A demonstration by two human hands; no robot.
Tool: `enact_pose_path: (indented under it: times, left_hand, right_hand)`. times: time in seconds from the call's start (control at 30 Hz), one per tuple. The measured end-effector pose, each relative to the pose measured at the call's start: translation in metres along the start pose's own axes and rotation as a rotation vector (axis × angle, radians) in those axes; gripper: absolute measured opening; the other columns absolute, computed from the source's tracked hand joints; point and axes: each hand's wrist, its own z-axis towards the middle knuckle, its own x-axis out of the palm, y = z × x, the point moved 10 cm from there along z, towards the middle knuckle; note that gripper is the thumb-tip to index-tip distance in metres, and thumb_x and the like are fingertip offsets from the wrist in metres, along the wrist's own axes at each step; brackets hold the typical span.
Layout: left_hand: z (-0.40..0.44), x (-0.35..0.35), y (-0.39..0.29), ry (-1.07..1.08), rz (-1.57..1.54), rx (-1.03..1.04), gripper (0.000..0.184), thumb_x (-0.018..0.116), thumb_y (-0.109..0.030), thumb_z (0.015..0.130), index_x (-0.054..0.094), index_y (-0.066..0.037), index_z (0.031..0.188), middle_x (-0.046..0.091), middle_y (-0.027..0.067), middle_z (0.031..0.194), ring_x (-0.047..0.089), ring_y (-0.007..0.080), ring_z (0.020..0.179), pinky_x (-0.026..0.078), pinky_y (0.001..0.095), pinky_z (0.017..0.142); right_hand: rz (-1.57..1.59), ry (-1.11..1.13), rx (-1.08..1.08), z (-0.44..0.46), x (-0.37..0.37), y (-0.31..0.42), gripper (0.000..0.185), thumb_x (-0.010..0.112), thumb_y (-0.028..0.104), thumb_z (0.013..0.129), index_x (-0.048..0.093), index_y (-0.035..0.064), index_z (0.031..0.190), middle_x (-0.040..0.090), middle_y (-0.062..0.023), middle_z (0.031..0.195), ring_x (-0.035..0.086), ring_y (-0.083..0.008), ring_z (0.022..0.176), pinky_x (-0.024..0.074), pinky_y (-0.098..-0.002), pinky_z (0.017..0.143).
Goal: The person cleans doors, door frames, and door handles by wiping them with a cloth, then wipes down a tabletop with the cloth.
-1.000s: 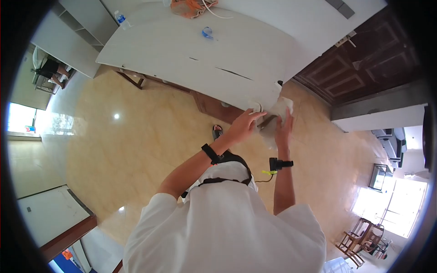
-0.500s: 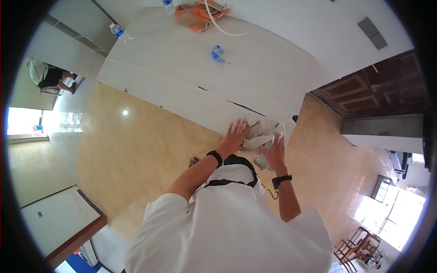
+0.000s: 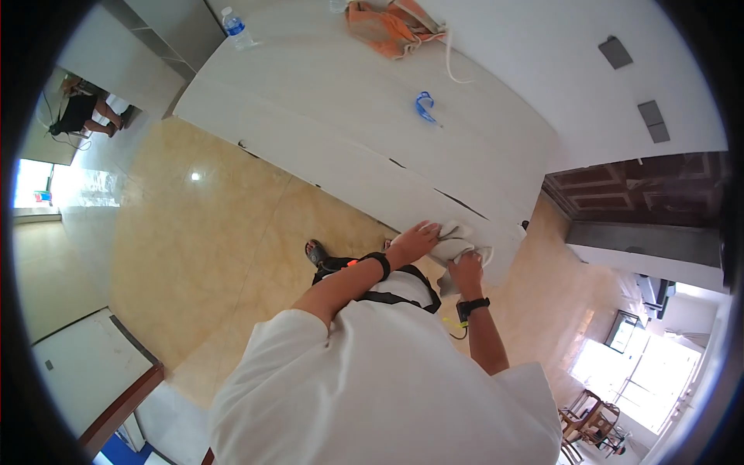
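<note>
A crumpled off-white cloth (image 3: 448,246) lies at the near edge of a long, pale-covered table (image 3: 333,116), part of it hanging below the edge. My left hand (image 3: 415,242) is at the cloth's left side, its fingers bent and closed on the fabric. On the other side, my right hand (image 3: 466,271) has its fingers curled into the cloth. Both wrists wear dark bands. Farther up the table is a blue curved strip (image 3: 425,107), perhaps a roll of tape.
An orange and grey fabric bundle (image 3: 395,31) with a white cord (image 3: 453,66) lies at the far side, near a water bottle (image 3: 235,28). Dark slits mark the table cover. A seated person (image 3: 89,115) is at the far left. A brown door (image 3: 643,186) stands right.
My fingers were spread flatter on the cloth and are now bent; the right ones have curled into it. The cloth looks more bunched. The head view has shifted, showing my foot.
</note>
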Motion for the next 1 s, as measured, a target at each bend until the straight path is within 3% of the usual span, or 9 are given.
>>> enact_pose_path:
  times: [0.1, 0.2, 0.33, 0.43, 0.6, 0.73, 0.83, 0.97, 1.0]
  left_hand:
    - [-0.029, -0.018, 0.035, -0.073, -0.004, -0.068, 0.034, 0.056, -0.020, 0.089, 0.061, -0.006, 0.120, 0.057, 0.0124, 0.132, 0.049, 0.0289, 0.130, 0.039, 0.0432, 0.110]
    - [-0.053, -0.037, 0.075, -0.039, -0.011, -0.154, 0.024, 0.058, -0.019, 0.087, 0.064, -0.008, 0.107, 0.064, 0.0098, 0.114, 0.059, 0.0271, 0.113, 0.048, 0.0407, 0.096]
    - [-0.077, -0.067, 0.126, 0.118, 0.010, -0.236, 0.016, 0.062, -0.016, 0.083, 0.062, -0.010, 0.098, 0.067, 0.0047, 0.095, 0.064, 0.0230, 0.096, 0.053, 0.0368, 0.077]
    - [-0.094, -0.078, 0.172, 0.114, -0.022, -0.335, 0.013, 0.063, -0.015, 0.082, 0.063, -0.011, 0.095, 0.067, 0.0046, 0.089, 0.066, 0.0221, 0.088, 0.052, 0.0359, 0.070]
    - [-0.124, -0.089, 0.250, 0.140, -0.086, -0.487, 0.009, 0.061, -0.014, 0.084, 0.064, -0.010, 0.091, 0.068, 0.0076, 0.087, 0.069, 0.0252, 0.085, 0.054, 0.0392, 0.068]
    - [-0.161, -0.103, 0.308, 0.101, -0.174, -0.623, 0.013, 0.062, -0.018, 0.085, 0.065, -0.008, 0.093, 0.070, 0.0096, 0.089, 0.070, 0.0285, 0.086, 0.055, 0.0424, 0.069]
    - [-0.170, -0.106, 0.343, 0.117, -0.153, -0.588, 0.010, 0.061, -0.017, 0.085, 0.066, -0.010, 0.090, 0.071, 0.0072, 0.089, 0.071, 0.0267, 0.082, 0.056, 0.0390, 0.070]
    - [-0.170, -0.126, 0.381, 0.241, -0.232, -0.555, 0.027, 0.065, -0.033, 0.089, 0.064, -0.007, 0.097, 0.071, 0.0099, 0.089, 0.071, 0.0281, 0.084, 0.055, 0.0400, 0.071]
    - [-0.171, -0.126, 0.388, 0.281, -0.245, -0.560, 0.035, 0.065, -0.036, 0.089, 0.061, -0.007, 0.107, 0.070, 0.0109, 0.091, 0.070, 0.0292, 0.085, 0.055, 0.0412, 0.072]
  right_hand:
    - [-0.063, 0.161, -0.022, 0.010, -0.008, 0.062, 0.055, 0.071, 0.040, 0.077, 0.065, -0.0040, 0.109, 0.068, -0.0246, 0.106, 0.068, -0.0393, 0.098, 0.0556, -0.0471, 0.085]
    - [-0.135, 0.134, -0.116, 0.024, -0.020, 0.127, 0.039, 0.067, 0.036, 0.079, 0.069, 0.0007, 0.096, 0.071, -0.0226, 0.096, 0.070, -0.0394, 0.092, 0.0563, -0.0480, 0.082]
    - [-0.136, 0.127, -0.177, 0.042, -0.029, 0.185, 0.036, 0.064, 0.032, 0.080, 0.070, 0.0013, 0.099, 0.070, -0.0247, 0.098, 0.069, -0.0402, 0.092, 0.0558, -0.0486, 0.083]
    - [-0.093, 0.183, -0.237, 0.060, -0.030, 0.231, 0.040, 0.061, 0.032, 0.081, 0.070, -0.0006, 0.102, 0.070, -0.0253, 0.101, 0.068, -0.0412, 0.094, 0.0550, -0.0493, 0.084]
    - [-0.032, 0.271, -0.282, 0.097, -0.033, 0.316, 0.050, 0.059, 0.039, 0.082, 0.069, -0.0030, 0.106, 0.068, -0.0284, 0.105, 0.065, -0.0456, 0.099, 0.0528, -0.0494, 0.088]
    - [-0.039, 0.316, -0.280, 0.120, -0.036, 0.378, 0.044, 0.056, 0.035, 0.083, 0.071, 0.0014, 0.107, 0.069, -0.0237, 0.112, 0.065, -0.0419, 0.106, 0.0521, -0.0470, 0.092]
    - [-0.080, 0.342, -0.265, 0.142, -0.033, 0.417, 0.045, 0.053, 0.036, 0.083, 0.072, 0.0038, 0.110, 0.069, -0.0221, 0.115, 0.064, -0.0407, 0.109, 0.0512, -0.0468, 0.094]
    - [-0.016, 0.416, -0.185, 0.158, -0.034, 0.449, 0.048, 0.052, 0.036, 0.083, 0.071, 0.0054, 0.115, 0.068, -0.0202, 0.120, 0.063, -0.0379, 0.113, 0.0494, -0.0463, 0.097]
    - [-0.011, 0.437, -0.174, 0.162, -0.033, 0.456, 0.049, 0.052, 0.037, 0.083, 0.070, 0.0055, 0.116, 0.067, -0.0202, 0.121, 0.063, -0.0376, 0.114, 0.0491, -0.0462, 0.098]
